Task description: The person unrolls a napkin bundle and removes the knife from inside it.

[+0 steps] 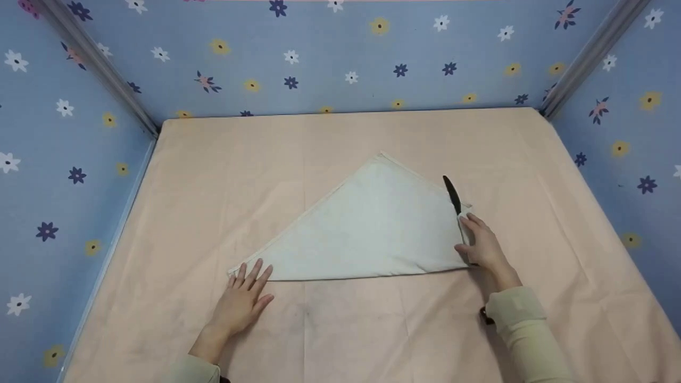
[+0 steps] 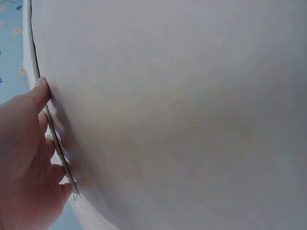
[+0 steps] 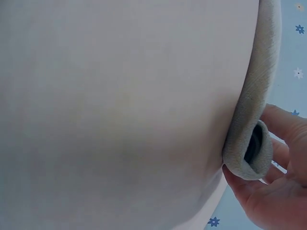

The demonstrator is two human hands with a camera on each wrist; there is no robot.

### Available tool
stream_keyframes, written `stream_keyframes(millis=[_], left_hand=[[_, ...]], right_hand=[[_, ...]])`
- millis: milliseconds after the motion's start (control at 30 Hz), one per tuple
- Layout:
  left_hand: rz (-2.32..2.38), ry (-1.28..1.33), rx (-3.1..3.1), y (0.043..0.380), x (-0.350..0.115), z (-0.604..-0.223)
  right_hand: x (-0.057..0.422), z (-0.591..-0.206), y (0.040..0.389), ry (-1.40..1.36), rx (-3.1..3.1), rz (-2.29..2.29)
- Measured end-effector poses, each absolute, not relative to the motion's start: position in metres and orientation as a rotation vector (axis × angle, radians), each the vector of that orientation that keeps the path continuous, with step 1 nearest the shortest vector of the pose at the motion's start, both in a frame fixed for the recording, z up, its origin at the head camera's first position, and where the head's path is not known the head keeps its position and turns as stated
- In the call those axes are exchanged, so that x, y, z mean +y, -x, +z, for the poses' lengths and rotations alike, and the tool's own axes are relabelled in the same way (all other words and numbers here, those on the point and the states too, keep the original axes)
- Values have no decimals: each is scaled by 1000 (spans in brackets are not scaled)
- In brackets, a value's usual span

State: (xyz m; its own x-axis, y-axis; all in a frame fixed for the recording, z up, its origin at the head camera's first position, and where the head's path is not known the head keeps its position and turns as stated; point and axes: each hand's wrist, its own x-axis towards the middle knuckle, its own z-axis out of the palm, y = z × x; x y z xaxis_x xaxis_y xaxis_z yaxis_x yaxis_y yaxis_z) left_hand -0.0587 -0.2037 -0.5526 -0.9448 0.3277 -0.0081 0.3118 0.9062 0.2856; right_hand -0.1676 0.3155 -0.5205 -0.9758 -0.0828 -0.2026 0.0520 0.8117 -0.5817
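The right hand [image 1: 483, 246] grips the cloth [image 1: 362, 229], rolled round the knife [image 1: 451, 190]; the left hand [image 1: 240, 303], fingers spread, should pin the opposite corner lightly, keeping the roll taut.

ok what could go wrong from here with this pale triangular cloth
The black blade-shaped utensil pokes out of the pale fabric roll, so it might slide free. The roll's near end gapes open, so it may loosen if the right hand lets go. Small creases by the near edge of the pale triangular cloth could make the roll uneven.
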Motion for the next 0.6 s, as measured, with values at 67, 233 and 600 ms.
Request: stream_keyframes(millis=[67,233,600], left_hand=[[429,-499,3009,59,-204,-553],[426,-473,2998,59,-203,-552],[446,-488,3001,59,-204,-553]], right_hand=[[316,-520,168,31,2780,-905],[319,-520,168,36,2774,-932],[325,-521,165,39,2791,-996]])
